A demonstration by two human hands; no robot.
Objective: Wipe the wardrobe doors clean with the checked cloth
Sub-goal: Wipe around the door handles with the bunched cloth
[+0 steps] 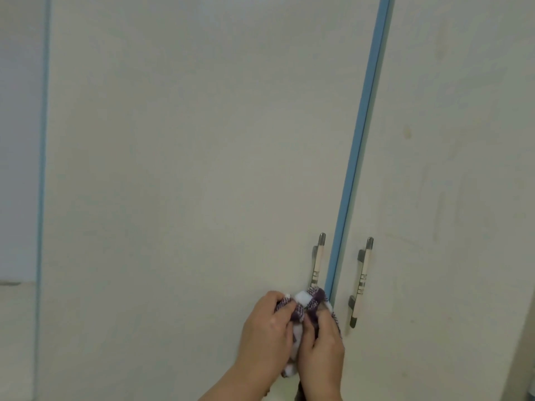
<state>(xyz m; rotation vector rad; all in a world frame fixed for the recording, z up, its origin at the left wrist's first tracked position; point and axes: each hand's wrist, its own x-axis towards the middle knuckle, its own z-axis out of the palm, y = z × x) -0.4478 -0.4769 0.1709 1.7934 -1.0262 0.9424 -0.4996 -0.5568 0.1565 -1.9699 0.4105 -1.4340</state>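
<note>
Cream wardrobe doors (188, 169) filling the frame, blue strip (359, 146) between them, two metal handles (360, 282) lower right, left hand (267, 328) and right hand (324, 345) at bottom centre both gripping the bunched checked cloth (307, 303) beside the left handle's lower end

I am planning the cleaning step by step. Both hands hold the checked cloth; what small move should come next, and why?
Probably flatten the checked cloth into a pad in one hand. The left hand and right hand both grip it bunched up, by the left door's handle, so little fabric would meet a door. The right door shows yellowish marks to wipe.
</note>
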